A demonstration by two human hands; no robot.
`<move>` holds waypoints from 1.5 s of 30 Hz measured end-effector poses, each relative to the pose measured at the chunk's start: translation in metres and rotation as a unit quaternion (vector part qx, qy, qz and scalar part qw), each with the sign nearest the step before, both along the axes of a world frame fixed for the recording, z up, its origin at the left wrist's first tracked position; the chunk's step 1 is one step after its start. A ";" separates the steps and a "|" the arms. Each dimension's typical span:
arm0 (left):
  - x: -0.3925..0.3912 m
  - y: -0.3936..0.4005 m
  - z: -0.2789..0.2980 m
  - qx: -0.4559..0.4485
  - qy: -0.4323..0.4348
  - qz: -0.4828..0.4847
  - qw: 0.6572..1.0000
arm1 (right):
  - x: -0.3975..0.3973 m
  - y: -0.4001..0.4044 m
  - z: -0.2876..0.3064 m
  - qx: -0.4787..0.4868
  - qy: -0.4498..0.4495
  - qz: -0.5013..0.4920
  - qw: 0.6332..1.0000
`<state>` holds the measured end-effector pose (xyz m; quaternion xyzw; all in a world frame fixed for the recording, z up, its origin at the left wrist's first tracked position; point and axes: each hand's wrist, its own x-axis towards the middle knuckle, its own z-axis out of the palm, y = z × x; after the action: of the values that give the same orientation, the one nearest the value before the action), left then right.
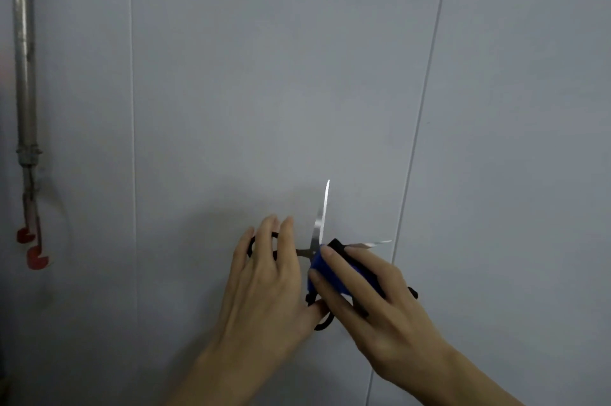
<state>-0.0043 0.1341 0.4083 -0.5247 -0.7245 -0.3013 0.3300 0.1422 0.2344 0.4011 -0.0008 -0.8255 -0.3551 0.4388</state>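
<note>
A pair of scissors [320, 223] is held low in the view, at about 6 o'clock, in front of a grey wall [264, 75]. The scissors are opened wide. One shiny blade points to 12 o'clock and the other points to 3 o'clock. The black handle rings are gripped by the left hand [267, 276], with the fingers laid over one ring and the thumb at the other. A blue block [317, 268] with black parts is pinched by the right hand [377, 303]. The block sits on the 3 o'clock blade, close to where the two blades cross. It looks like a sharpener, but that cannot be told for sure.

The step seems to be rubbing the block along that blade. To do it well, the scissors should be kept wide open and held very still. The block should be slid slowly toward 3 o'clock, away from the body. Fingertips should be kept off the sharp edge. The block should be kept flat on the blade.

A metal pipe [24, 58] with red hooks [36, 258] is seen at 9 o'clock.
</note>
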 end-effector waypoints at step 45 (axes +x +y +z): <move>0.003 -0.002 0.006 0.122 -0.120 -0.193 0.966 | -0.003 0.003 0.017 0.005 0.010 -0.009 1.000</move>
<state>-0.0011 0.1325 0.4145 -0.5704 -0.6018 -0.5059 0.2378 0.1392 0.2371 0.4185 -0.0094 -0.8192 -0.3626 0.4441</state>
